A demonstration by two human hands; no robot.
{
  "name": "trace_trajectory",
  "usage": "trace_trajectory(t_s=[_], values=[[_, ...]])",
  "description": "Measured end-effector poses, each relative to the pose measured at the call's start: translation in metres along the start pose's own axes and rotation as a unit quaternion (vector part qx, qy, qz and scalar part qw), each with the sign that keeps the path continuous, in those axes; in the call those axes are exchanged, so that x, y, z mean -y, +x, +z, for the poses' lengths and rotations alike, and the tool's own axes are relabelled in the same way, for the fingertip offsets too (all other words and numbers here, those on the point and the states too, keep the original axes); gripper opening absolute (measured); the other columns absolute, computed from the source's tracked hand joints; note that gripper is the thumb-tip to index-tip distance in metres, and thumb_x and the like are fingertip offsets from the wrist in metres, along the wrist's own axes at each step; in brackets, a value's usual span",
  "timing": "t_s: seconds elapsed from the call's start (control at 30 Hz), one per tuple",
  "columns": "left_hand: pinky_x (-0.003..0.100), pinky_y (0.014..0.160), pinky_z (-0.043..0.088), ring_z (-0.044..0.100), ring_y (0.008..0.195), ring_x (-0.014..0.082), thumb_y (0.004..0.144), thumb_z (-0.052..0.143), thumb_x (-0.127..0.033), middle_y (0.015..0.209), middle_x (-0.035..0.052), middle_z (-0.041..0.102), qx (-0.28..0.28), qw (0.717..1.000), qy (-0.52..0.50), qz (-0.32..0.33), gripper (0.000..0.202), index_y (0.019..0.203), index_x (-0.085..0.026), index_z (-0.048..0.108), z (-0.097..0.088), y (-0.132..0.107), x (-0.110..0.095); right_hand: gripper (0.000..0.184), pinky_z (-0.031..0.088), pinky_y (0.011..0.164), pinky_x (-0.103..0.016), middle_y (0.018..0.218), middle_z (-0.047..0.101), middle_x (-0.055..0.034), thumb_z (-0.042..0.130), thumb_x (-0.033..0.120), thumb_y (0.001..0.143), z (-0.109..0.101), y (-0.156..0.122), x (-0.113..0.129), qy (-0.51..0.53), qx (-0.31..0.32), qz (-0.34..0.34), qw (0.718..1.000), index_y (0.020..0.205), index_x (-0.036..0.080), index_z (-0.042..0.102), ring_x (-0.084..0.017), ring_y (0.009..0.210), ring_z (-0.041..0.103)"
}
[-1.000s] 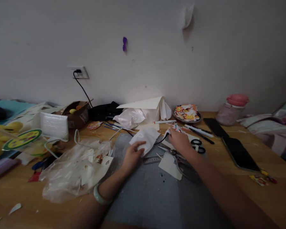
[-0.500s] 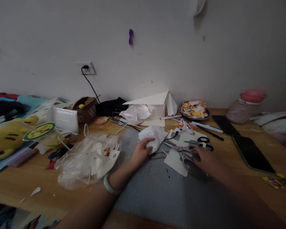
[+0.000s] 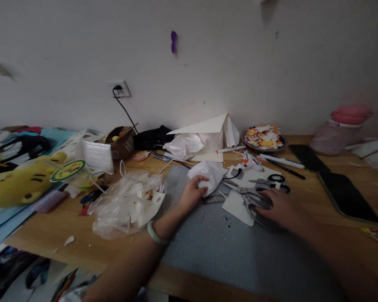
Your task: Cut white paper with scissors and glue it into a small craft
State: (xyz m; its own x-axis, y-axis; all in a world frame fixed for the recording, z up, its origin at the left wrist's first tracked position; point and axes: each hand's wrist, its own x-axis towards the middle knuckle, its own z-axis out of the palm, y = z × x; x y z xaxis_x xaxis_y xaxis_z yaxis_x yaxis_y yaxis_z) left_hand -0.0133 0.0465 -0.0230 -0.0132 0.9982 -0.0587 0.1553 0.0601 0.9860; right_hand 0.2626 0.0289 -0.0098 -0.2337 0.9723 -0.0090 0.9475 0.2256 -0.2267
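My left hand [image 3: 193, 193] is closed on a crumpled piece of white paper [image 3: 209, 175], thumb and fingers at its near edge. My right hand [image 3: 280, 209] is over the handles of large grey scissors [image 3: 245, 190], its thumb and fingers spread apart around the loops. These scissors lie on a grey cutting mat [image 3: 204, 247] and cream card pieces [image 3: 237, 208]. Just behind them is a smaller pair of black-handled scissors [image 3: 275, 178]. A metal ruler [image 3: 214, 200] lies partly under the white paper. A white glue gun [image 3: 250, 162] rests on card beyond.
A clear plastic bag [image 3: 119, 209] spreads to the left beside a yellow plush toy [image 3: 22, 182]. Two phones [image 3: 348, 197] and a pink-lidded jar [image 3: 337, 132] are at right. A bowl of paper cutouts [image 3: 264, 138] and pens [image 3: 282, 161] stand near the wall.
The view has shifted slightly, moving everything a little right and up. My right thumb and fingers have spread wider at the scissor handles. My left hand keeps its hold on the white paper.
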Motion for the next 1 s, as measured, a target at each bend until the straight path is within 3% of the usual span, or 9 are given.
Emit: trace_trajectory(t_s=[0.17,0.4,0.77,1.0], values=[[0.023,0.075,0.042,0.053,0.085,0.0154,0.061,0.062,-0.012,0.100,0.0035,0.059,-0.029,0.999,0.005,0.043,0.041,0.102,-0.016,0.058,-0.0007,-0.0005,0.0018,0.053,0.043,0.091,-0.042,0.114,0.061,-0.0142,0.054,0.048,0.073,0.0019,-0.0021,-0.0045,0.008,-0.017,-0.019,1.000,0.113,0.014,0.061,-0.030,0.105,0.056],[0.021,0.062,0.041,0.051,0.064,0.0116,0.065,0.061,-0.017,0.076,-0.0013,0.058,-0.004,1.000,0.013,0.009,0.037,0.101,-0.016,0.060,-0.0008,-0.0036,-0.0018,0.048,0.043,0.091,-0.043,0.115,0.061,-0.0120,0.053,0.046,0.074,0.0045,-0.0041,-0.0040,0.018,-0.024,-0.027,0.999,0.112,0.017,0.061,-0.029,0.105,0.056],[0.022,0.066,0.041,0.053,0.073,0.0147,0.063,0.064,-0.018,0.084,0.0013,0.061,-0.005,0.999,0.030,0.014,0.035,0.098,-0.016,0.062,-0.0006,-0.0031,-0.0030,0.049,0.042,0.094,-0.043,0.118,0.060,-0.0138,0.055,0.045,0.075,0.0012,-0.0030,-0.0035,0.025,-0.004,-0.025,0.999,0.115,0.016,0.060,-0.030,0.108,0.055],[0.021,0.060,0.037,0.045,0.062,0.0111,0.063,0.064,-0.023,0.076,-0.0017,0.055,-0.004,0.999,0.035,0.017,0.034,0.096,-0.016,0.060,-0.0012,-0.0031,-0.0018,0.050,0.043,0.093,-0.043,0.117,0.060,-0.0149,0.055,0.045,0.075,0.0013,-0.0038,-0.0030,0.028,-0.006,-0.019,0.999,0.115,0.015,0.060,-0.030,0.107,0.056]])
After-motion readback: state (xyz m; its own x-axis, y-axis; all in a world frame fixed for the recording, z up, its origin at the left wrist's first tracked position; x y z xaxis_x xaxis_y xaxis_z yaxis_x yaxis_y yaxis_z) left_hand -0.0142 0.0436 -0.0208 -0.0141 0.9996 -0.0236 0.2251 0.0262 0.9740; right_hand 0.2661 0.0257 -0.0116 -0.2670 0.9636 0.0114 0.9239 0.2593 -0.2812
